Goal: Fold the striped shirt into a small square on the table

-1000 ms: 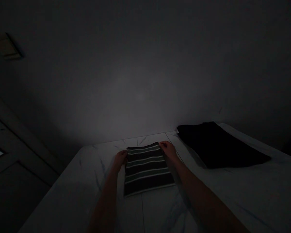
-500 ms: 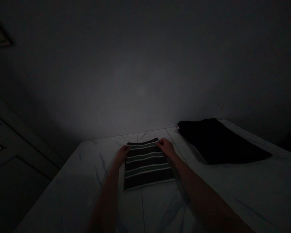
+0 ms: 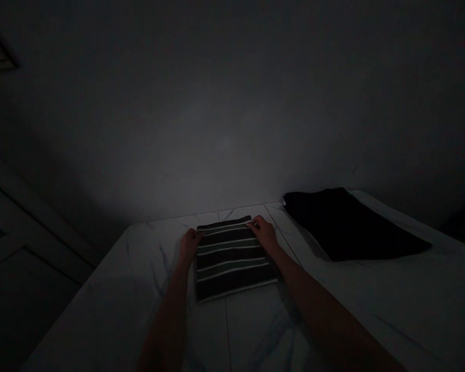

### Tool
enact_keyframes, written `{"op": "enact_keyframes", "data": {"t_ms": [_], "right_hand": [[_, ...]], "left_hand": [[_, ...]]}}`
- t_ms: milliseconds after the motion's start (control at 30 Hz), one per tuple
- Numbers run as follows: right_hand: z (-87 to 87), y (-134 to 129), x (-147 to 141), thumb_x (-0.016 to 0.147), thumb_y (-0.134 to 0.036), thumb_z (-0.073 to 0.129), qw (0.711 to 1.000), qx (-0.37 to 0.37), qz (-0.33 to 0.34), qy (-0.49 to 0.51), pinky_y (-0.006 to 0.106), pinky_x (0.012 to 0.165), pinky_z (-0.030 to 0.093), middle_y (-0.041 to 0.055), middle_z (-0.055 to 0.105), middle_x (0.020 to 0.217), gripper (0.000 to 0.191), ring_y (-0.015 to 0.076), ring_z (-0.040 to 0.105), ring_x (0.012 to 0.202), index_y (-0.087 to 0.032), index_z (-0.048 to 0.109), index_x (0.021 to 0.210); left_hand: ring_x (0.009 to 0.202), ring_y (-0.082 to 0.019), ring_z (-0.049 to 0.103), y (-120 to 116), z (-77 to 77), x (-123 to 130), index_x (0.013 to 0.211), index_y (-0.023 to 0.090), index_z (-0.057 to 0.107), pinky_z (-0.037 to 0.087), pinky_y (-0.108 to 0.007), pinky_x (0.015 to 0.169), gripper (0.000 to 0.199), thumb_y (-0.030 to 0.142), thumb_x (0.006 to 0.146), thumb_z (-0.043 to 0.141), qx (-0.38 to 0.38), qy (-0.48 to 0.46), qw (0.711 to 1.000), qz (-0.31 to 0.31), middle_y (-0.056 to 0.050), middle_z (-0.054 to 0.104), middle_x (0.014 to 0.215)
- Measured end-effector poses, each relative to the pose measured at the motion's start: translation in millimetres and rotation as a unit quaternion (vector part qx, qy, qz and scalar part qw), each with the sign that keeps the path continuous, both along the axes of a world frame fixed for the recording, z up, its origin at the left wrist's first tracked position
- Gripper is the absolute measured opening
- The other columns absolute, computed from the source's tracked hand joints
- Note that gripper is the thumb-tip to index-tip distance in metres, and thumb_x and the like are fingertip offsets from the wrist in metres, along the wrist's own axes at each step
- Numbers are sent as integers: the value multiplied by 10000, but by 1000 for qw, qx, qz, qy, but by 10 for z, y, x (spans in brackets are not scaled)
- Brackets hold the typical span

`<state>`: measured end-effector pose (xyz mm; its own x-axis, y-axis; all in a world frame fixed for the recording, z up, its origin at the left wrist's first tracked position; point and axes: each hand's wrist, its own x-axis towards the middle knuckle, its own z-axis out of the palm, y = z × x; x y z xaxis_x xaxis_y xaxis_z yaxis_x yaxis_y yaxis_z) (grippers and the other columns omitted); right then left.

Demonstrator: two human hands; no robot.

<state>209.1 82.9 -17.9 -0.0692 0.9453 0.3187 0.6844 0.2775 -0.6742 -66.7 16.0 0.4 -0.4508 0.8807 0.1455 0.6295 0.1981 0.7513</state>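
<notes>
Gripping the folded striped cloth (image 3: 232,257) at its far corners: left hand (image 3: 188,244) on the far-left corner, right hand (image 3: 264,231) on the far-right, fingers curled over the edge, though the light is too dim to confirm a full pinch. Cloth lies flat on the white marbled table (image 3: 112,294), long axis running away from the person, stripes crosswise. Folded black garment (image 3: 344,225) sits well apart, nearer the right hand.
</notes>
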Motion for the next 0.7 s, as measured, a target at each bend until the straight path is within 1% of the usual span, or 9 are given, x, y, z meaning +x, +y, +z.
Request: {"op": "enact_keyframes", "data": {"t_ms": [100,167,233,367,467,600,700], "right_hand": [[-12,-5,-13,879,-364,636,998,-27,-12,-53,256,628,386,27,708,799,142,194,650,761,-227,605,859],[-8,-8,-22,886,-356,635,998,-28,-15,-60,257,630,380,38,716,817,136,199,653,784,-222,618,876],[16,-12,-25,911,-363,607,998,-23,-15,-61,254,656,390,40,723,854,144,193,657,811,-222,631,924],[75,-19,-15,971,-398,507,997,-19,-14,-75,249,705,413,38,732,903,235,179,664,836,-223,650,1037],[77,-21,-8,976,-375,498,995,-36,-26,-95,259,698,417,61,740,927,243,197,670,863,-218,670,1048],[46,-14,-9,971,-343,515,991,-60,-44,-114,272,694,424,93,743,946,231,218,676,891,-205,687,1043],[31,-5,-13,988,-353,489,990,-64,-49,-119,274,711,436,88,742,974,255,214,677,913,-208,671,1093]], "left_hand": [[598,-139,486,-29,-26,-4,595,215,416,295,-239,593,334,295,724,714,-7,17,1000,7,59,446,549],[592,-140,482,-36,-45,24,614,217,426,294,-240,588,323,294,730,717,0,20,1000,5,59,453,551],[609,-137,504,-28,-57,45,666,221,440,316,-231,593,282,301,758,694,16,16,1000,1,57,496,593],[682,-130,600,19,-93,28,779,233,443,405,-205,620,198,330,833,607,44,-19,999,-7,46,616,708],[688,-145,660,50,-155,9,912,240,466,460,-212,601,142,323,860,569,43,-48,998,-11,31,683,739],[638,-152,653,73,-219,25,1005,224,490,479,-234,595,176,225,847,569,44,-31,999,-1,24,673,703],[680,-160,646,75,-222,55,1061,207,502,487,-257,638,203,176,864,535,50,10,999,16,-1,661,753]]}}
